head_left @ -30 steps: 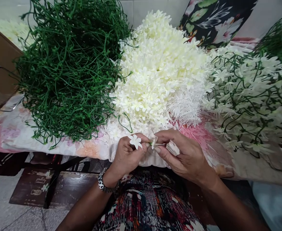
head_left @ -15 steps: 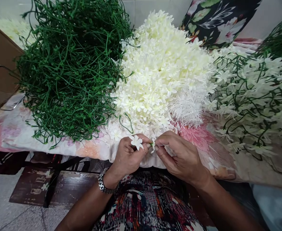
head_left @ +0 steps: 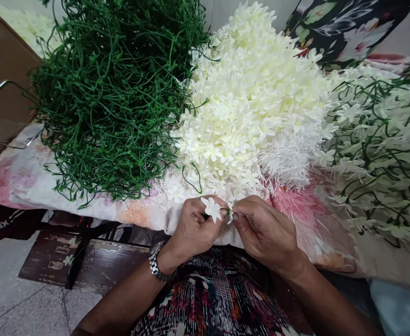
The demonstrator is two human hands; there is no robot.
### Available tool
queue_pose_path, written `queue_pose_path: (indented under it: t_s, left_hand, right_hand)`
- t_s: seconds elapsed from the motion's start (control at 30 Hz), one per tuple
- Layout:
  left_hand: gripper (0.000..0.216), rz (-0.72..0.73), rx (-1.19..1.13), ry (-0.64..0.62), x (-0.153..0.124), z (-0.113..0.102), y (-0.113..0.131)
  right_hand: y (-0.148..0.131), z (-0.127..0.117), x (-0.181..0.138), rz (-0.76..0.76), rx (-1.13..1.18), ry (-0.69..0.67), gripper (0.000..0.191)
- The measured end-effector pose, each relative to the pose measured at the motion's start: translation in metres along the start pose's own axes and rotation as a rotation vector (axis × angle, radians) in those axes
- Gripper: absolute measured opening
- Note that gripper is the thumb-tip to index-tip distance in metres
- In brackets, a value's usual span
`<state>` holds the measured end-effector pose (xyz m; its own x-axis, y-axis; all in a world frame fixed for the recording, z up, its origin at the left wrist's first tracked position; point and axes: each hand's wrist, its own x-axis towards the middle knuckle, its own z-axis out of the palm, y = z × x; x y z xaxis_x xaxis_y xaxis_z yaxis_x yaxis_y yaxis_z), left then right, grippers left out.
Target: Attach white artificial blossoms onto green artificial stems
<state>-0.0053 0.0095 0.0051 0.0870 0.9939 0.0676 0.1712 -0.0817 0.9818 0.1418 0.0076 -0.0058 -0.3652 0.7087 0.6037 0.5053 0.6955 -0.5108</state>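
Note:
My left hand [head_left: 198, 229], a watch on its wrist, is closed in a pinch on a green plastic flower stem that is mostly hidden by the fingers. A white artificial flower [head_left: 212, 209] shows over the thumb and forefinger. Close to those fingertips, the thumb and forefinger of my right hand [head_left: 269, 235] grip a second small white flower [head_left: 230, 212], seen edge-on at the stem's tip. Whether this flower is fully seated on the stem I cannot tell. Just beyond the hands lies a loose green stem [head_left: 198, 177] on the cloth.
A big heap of green stems [head_left: 121, 102] stands left, beside a pile of loose white blossoms [head_left: 246, 102]. White stamen-like strands [head_left: 287, 158] lie in front of the blossoms. Stems with flowers attached [head_left: 376, 154] are piled right. A floral cloth [head_left: 96, 207] covers the work surface.
The camera view has shifted, so the piles sit farther right in the picture. Both hands keep their pinch, and the two flowers stay close together between them.

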Motion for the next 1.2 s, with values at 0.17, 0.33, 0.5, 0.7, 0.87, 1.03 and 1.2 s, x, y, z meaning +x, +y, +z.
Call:
queue_pose_path:
  t_s: [0.17, 0.33, 0.5, 0.7, 0.87, 1.03, 1.2]
  left_hand:
    - [0.011, 0.005, 0.030, 0.014, 0.001, 0.000, 0.002]
    - [0.013, 0.029, 0.010, 0.004, 0.002, 0.000, 0.003]
    - [0.013, 0.007, -0.042, -0.028, 0.003, -0.001, 0.003]
    - [0.016, -0.037, -0.092, -0.088, 0.002, -0.002, 0.004]
    - [0.011, -0.154, -0.143, -0.034, -0.003, -0.001, 0.001]
    - [0.019, -0.265, -0.122, 0.004, -0.007, 0.003, 0.005]
    - [0.025, -0.292, -0.016, 0.046, -0.007, 0.006, 0.011]
  right_hand:
    - [0.000, 0.003, -0.001, -0.015, -0.006, 0.020, 0.015]
    - [0.001, 0.004, -0.001, -0.025, -0.021, 0.033, 0.015]
    - [0.001, 0.005, -0.001, -0.029, -0.016, 0.026, 0.013]
    - [0.000, 0.003, -0.001, -0.006, 0.036, 0.000, 0.010]
    - [0.000, -0.009, 0.003, 0.081, 0.084, -0.035, 0.010]
    - [0.002, -0.022, -0.001, 0.117, 0.095, -0.070, 0.028]
    - [0.002, -0.018, -0.005, 0.081, 0.040, -0.127, 0.048]
